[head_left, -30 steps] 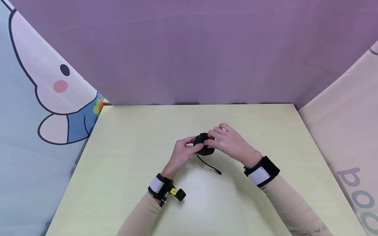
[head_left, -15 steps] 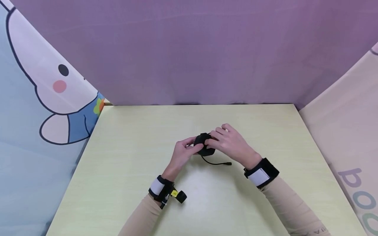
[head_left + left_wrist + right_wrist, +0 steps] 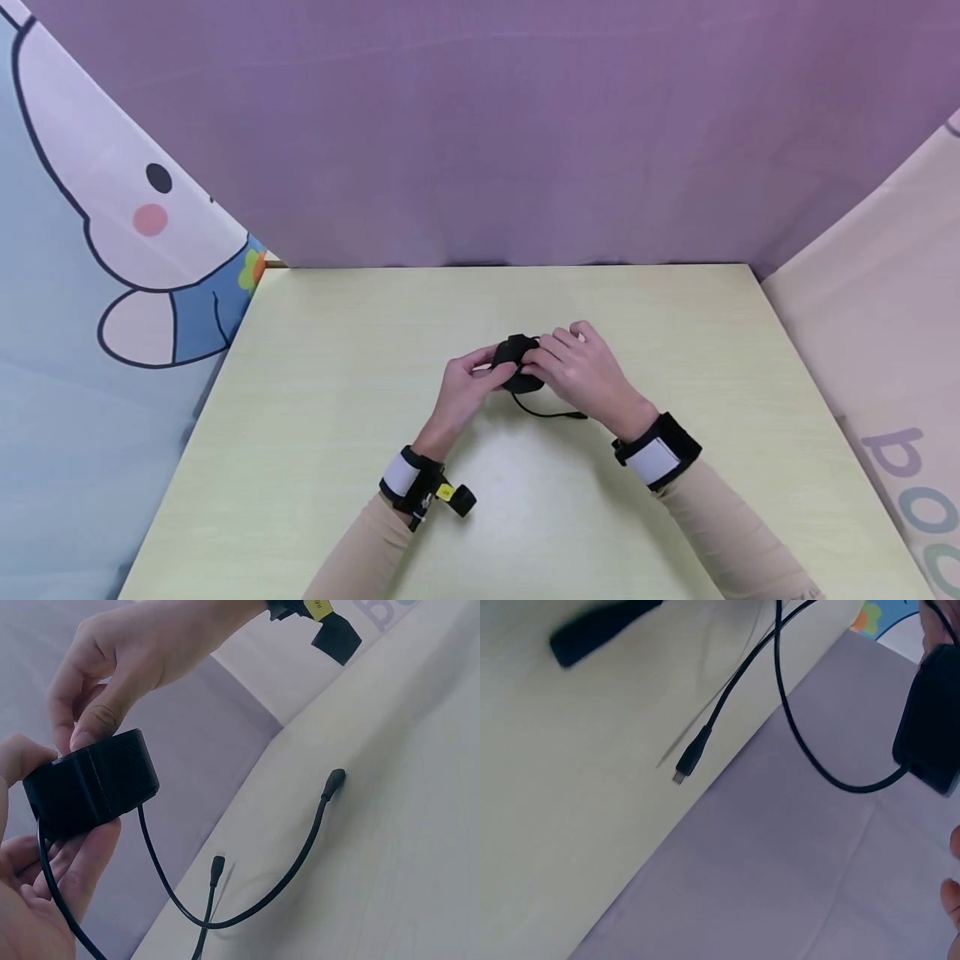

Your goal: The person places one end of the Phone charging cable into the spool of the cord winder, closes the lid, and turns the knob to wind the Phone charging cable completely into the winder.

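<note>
Head view: both hands meet over the middle of the table (image 3: 315, 467). The left hand (image 3: 463, 392) curls its fingers and thumb round a small black box (image 3: 517, 364) from the left, and the right hand (image 3: 581, 371) pinches the same box from the right, fingers bent over its top. The box is held just above the table. A thin black cable (image 3: 546, 412) trails from under it toward the person and lies on the surface.

Left wrist view: the box (image 3: 90, 791) sits between the 2 hands. The left hand (image 3: 34, 892) cradles it from below with curled fingers, while the right hand (image 3: 131, 656) presses thumb and forefinger on its top edge. The cable (image 3: 247, 904) loops down from the box onto the table, and its plug (image 3: 334, 782) rests there free.

Right wrist view: only the box's edge (image 3: 930, 720) shows at the right, with the cable (image 3: 795, 727) hanging from it. A small connector (image 3: 690, 761) lies near the table's edge.

The step in hand looks like steadying the box while dealing with its cable. The next move probably calls for 1 hand to keep hold of the box while the other releases to take up the loose cable.
</note>
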### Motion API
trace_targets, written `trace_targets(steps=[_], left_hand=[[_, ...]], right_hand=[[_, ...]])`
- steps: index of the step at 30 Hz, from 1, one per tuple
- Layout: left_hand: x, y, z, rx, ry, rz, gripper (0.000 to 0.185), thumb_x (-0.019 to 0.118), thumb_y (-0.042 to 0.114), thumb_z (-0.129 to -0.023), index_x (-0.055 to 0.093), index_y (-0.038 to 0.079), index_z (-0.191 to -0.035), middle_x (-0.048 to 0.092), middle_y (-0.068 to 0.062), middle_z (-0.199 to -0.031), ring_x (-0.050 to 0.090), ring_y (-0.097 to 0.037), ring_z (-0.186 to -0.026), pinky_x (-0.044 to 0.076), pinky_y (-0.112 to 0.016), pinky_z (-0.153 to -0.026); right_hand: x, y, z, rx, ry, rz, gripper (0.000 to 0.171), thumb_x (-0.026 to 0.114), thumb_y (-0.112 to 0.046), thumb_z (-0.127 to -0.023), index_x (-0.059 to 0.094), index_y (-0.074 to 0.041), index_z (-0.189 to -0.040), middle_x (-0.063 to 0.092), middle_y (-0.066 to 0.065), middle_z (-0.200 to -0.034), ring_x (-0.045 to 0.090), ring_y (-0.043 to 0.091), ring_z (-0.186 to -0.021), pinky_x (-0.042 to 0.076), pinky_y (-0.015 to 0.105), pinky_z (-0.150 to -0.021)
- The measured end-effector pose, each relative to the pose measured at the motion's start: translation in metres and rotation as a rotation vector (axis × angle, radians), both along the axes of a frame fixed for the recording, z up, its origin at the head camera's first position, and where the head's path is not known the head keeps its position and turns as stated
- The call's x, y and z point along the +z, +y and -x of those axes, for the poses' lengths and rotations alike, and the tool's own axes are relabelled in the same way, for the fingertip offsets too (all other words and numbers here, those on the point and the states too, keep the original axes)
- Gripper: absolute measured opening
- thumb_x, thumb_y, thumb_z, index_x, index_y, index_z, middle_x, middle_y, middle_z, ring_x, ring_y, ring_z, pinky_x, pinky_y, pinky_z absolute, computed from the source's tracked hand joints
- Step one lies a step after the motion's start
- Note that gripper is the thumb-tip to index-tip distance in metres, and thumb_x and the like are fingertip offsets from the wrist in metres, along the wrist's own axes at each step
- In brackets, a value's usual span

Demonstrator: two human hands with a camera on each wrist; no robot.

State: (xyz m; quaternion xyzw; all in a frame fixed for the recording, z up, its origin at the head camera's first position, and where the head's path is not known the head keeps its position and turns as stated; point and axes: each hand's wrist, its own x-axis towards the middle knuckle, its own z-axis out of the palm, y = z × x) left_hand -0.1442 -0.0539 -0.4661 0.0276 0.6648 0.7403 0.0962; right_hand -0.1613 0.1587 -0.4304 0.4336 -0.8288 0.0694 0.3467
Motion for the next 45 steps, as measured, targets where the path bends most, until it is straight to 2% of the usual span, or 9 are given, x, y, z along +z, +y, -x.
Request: trace_targets(steps=[6,16,22,26,33,40,45], left_hand=[[-0.002,-0.001,0.0,-0.003,0.004,0.005,0.044,0.076,0.018,-0.094,0.067,0.0,-0.133,0.076,-0.022,-0.109,0.077,-0.015,-0.088,0.058,-0.029,-0.088],[0.001,0.001,-0.003,0.01,0.028,-0.031,0.042,0.075,0.013,-0.094,0.067,-0.002,-0.132,0.076,-0.023,-0.109,0.076,-0.01,-0.083,0.061,-0.03,-0.085],[0.001,0.004,-0.004,0.023,0.045,-0.043,0.041,0.074,0.011,-0.095,0.067,-0.003,-0.132,0.074,-0.024,-0.115,0.076,-0.01,-0.085,0.062,-0.029,-0.082],[0.0,0.005,-0.004,0.024,0.055,-0.034,0.041,0.075,0.013,-0.095,0.067,-0.002,-0.132,0.074,-0.024,-0.114,0.076,-0.01,-0.086,0.062,-0.028,-0.081],[0.0,0.007,-0.004,0.026,0.066,-0.039,0.041,0.075,0.013,-0.095,0.067,-0.002,-0.132,0.074,-0.025,-0.113,0.076,-0.011,-0.089,0.062,-0.041,-0.086],[-0.001,0.01,-0.004,0.036,0.092,-0.045,0.044,0.076,0.014,-0.094,0.067,-0.001,-0.134,0.073,-0.022,-0.12,0.074,-0.018,-0.104,0.061,-0.028,-0.083],[-0.003,0.012,-0.004,0.07,0.115,-0.021,0.043,0.077,0.013,-0.093,0.068,0.002,-0.134,0.073,-0.021,-0.121,0.073,-0.02,-0.108,0.061,-0.026,-0.082]], right_hand=[[-0.005,-0.006,-0.005,-0.042,-0.02,0.085,0.018,0.077,-0.027,-0.092,0.075,-0.009,-0.091,0.068,0.002,-0.08,0.062,0.022,-0.071,0.048,0.04,-0.073],[-0.011,-0.014,-0.01,-0.102,-0.097,0.218,0.022,0.069,-0.027,-0.094,0.068,-0.007,-0.084,0.062,0.003,-0.076,0.06,0.024,-0.068,0.045,0.042,-0.071],[-0.015,-0.02,-0.013,-0.115,-0.159,0.34,0.018,0.074,-0.018,-0.088,0.065,-0.007,-0.078,0.063,0.003,-0.071,0.06,0.022,-0.063,0.042,0.04,-0.067],[-0.017,-0.023,-0.015,-0.134,-0.21,0.43,0.018,0.075,-0.014,-0.086,0.063,-0.007,-0.075,0.064,0.001,-0.068,0.059,0.019,-0.058,0.039,0.039,-0.064],[-0.016,-0.028,-0.02,-0.164,-0.254,0.483,0.02,0.074,-0.013,-0.085,0.06,-0.01,-0.072,0.063,-0.001,-0.065,0.057,0.018,-0.054,0.04,0.039,-0.062],[-0.016,-0.037,-0.025,-0.256,-0.344,0.568,0.019,0.076,-0.011,-0.087,0.062,-0.007,-0.074,0.068,0.005,-0.067,0.056,0.018,-0.054,0.037,0.038,-0.064],[-0.015,-0.042,-0.028,-0.301,-0.412,0.638,0.018,0.075,-0.009,-0.089,0.063,-0.007,-0.075,0.067,0.006,-0.066,0.056,0.017,-0.054,0.036,0.038,-0.066]])
